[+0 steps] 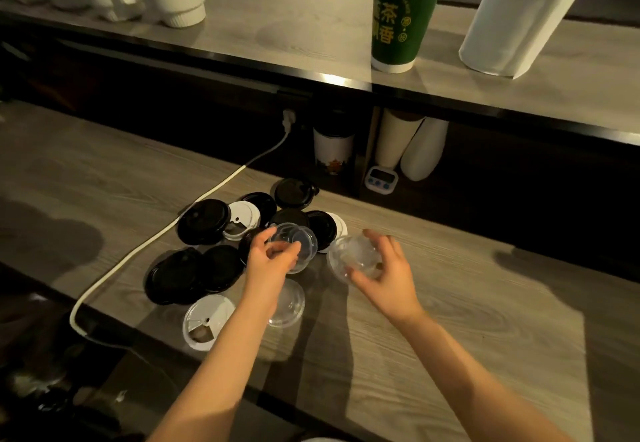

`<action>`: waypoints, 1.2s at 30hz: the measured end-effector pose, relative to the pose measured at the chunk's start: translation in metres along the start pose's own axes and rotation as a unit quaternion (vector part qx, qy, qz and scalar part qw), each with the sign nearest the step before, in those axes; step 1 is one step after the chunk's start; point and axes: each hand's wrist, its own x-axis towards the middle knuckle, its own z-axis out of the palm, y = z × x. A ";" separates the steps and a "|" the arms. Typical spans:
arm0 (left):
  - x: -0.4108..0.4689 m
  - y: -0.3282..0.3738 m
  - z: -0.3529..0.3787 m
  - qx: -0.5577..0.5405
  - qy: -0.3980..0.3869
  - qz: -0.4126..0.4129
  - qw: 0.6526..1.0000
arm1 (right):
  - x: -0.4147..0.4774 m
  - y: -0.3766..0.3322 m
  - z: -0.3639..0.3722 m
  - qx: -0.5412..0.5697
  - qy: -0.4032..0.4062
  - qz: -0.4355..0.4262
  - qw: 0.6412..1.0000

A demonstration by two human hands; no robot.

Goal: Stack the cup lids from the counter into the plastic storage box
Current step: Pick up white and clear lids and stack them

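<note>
- Nearest us, 2 bare forearms [214, 372] reached over the worktop [450, 320] towards the lid pile.
- The left hand [270, 261] pinched a clear lid [301, 245] by its rim with curled fingers.
- Just beside it, the right hand [388, 278] cupped a second clear lid [353, 254] between thumb and fingertips.
- A third clear lid [289, 303] lay flat under the left wrist, and a white lid [207, 320] lay near the front edge.
- The black lids [204, 221] lay scattered and overlapping behind the hands.
- We saw no plastic storage box in view, so we judged the task barely begun: 2 lids in hand, nearly the whole pile left.
</note>
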 end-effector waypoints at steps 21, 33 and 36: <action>-0.128 -0.010 0.061 -0.004 -0.175 -0.023 0.984 | -0.070 -0.016 -0.080 -0.017 -0.017 -0.194 0.981; -0.159 -0.024 0.034 0.033 -0.128 -0.044 0.990 | -0.109 -0.001 -0.068 0.030 -0.100 -0.108 0.989; -0.132 -0.025 0.004 0.164 -0.068 0.027 0.984 | -0.102 -0.003 -0.060 0.009 -0.084 -0.077 0.993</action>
